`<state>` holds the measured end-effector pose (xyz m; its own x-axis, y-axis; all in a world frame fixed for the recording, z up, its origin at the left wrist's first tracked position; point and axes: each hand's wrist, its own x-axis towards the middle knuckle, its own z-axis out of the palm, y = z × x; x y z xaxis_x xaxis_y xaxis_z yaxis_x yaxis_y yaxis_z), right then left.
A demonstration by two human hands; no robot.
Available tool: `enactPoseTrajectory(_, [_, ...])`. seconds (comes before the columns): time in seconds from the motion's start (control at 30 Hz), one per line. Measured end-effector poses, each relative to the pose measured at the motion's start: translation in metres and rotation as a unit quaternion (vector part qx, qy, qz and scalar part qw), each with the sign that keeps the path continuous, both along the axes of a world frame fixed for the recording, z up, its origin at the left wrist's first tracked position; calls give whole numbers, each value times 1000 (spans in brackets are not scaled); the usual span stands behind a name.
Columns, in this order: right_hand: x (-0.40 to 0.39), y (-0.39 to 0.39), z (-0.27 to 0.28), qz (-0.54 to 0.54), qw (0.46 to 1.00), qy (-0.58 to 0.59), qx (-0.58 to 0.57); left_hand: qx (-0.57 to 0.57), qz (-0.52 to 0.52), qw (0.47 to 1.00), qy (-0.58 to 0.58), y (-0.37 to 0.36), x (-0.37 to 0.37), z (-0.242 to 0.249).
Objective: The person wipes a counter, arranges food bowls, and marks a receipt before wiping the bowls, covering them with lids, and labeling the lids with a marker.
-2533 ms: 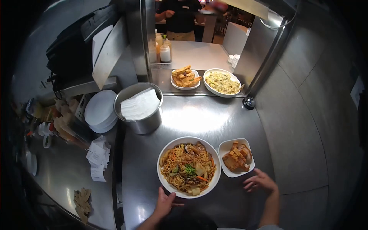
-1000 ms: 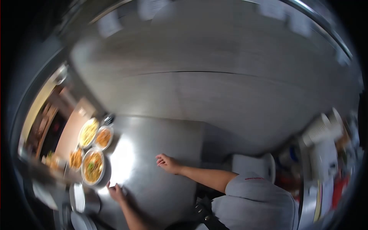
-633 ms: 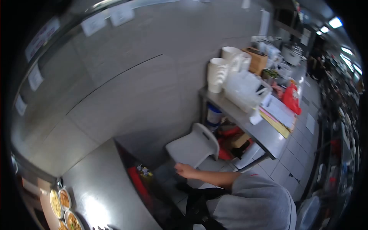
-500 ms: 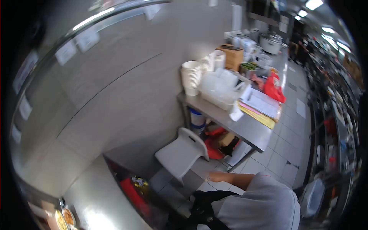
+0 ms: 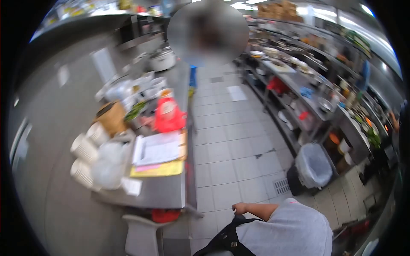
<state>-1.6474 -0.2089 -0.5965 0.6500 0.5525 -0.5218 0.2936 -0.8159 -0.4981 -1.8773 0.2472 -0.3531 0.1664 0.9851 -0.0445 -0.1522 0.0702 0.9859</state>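
My right hand [image 5: 240,208] is low in the middle of the view, in front of my grey sleeve [image 5: 286,226]. Its fingers look curled closed above the tiled floor [image 5: 226,170]. Whether anything is inside them I cannot make out. A dark apron strap [image 5: 230,237] crosses just below the hand. The nearest furniture to it is the steel table [image 5: 164,192] on the left, which the hand does not touch. My left hand is out of view.
Paper cups [image 5: 83,173], clipped papers [image 5: 158,149], a yellow folder [image 5: 160,169] and a red bag [image 5: 168,117] crowd the table. A grey chair [image 5: 141,234] stands at its near end. Rightward are a lined bin [image 5: 314,166] and laden shelves. A blurred person [image 5: 207,36] is ahead.
My view has swung right, from the wall and counter to the aisle. The table now lies on the left. My right hand stays at about the same place in view.
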Motion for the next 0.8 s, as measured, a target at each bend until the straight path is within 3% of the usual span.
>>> enactPoseTrajectory(0.1, [23,-81,13,-68,998,9,-2,-12,-138,990,25,-72,101,-4])
enactPoseTrajectory(0.23, [49,-207,13,-297,952,-33,-71,54,-238,969,46,-168,195,31])
enactPoseTrajectory(0.33, [61,-302,-6,-440,893,-49,-81,84,-289,952,62,-152,263,-5])
enactPoseTrajectory(0.43, [57,-330,-26,-520,848,-81,-65,112,-296,945,81,-178,316,16])
enactPoseTrajectory(0.53, [48,-317,-33,-620,783,39,-35,126,-327,934,71,-179,377,17])
enactPoseTrajectory(0.6, [42,-301,-40,-634,760,141,27,135,-336,931,49,-186,421,18])
enactPoseTrajectory(0.7, [52,-287,-39,-561,780,276,-15,154,-359,920,23,-216,488,31])
enactPoseTrajectory(0.8, [84,-292,-89,-537,832,128,-58,148,-378,914,-5,-234,568,28])
